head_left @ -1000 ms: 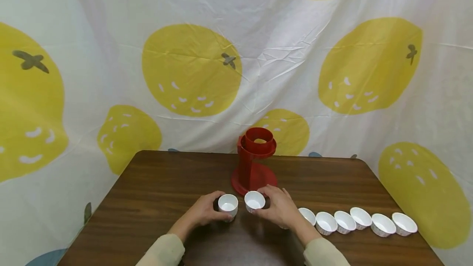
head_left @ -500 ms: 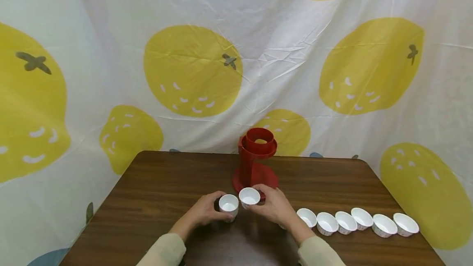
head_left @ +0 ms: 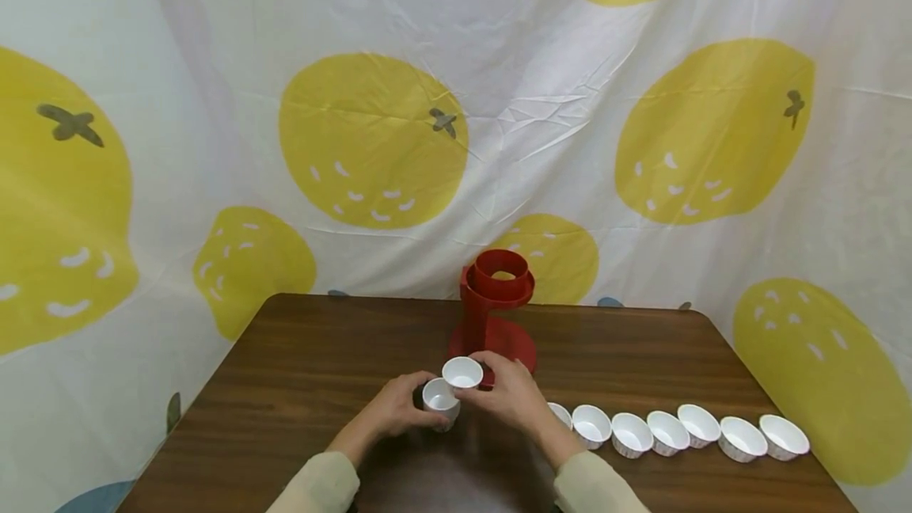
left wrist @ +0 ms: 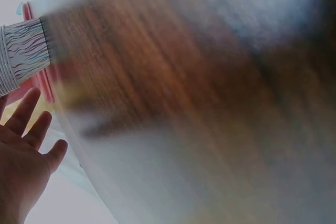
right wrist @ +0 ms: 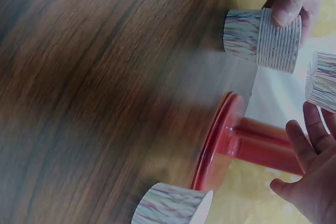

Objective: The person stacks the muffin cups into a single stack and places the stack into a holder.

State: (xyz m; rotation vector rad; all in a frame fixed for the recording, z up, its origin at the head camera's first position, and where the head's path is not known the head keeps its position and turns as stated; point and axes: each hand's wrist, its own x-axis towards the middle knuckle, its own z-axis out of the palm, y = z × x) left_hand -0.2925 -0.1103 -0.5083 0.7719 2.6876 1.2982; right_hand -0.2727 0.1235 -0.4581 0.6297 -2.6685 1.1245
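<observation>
My left hand (head_left: 395,406) grips a stack of nested white paper baking cups (head_left: 438,398), thumb and fingers round its side. The stack stands upright on the table, its ridged rims bunched at the top in the right wrist view, with coloured wavy lines (right wrist: 242,34) below. My right hand (head_left: 507,393) pinches a single baking cup (head_left: 462,373) by its side, just above the right rear edge of the stack. In the right wrist view a gap shows between this cup (right wrist: 324,80) and the stack.
Behind the hands stands a red stand (head_left: 476,315) with a ring-shaped holder above a round base. Several more white baking cups (head_left: 631,435) form an uneven row on the right of the brown table (head_left: 321,347). A lemon-print cloth (head_left: 541,141) hangs behind.
My right hand has carried the single cup left and slightly up, from beside the stack to over its edge. The left hand and stack stay in place.
</observation>
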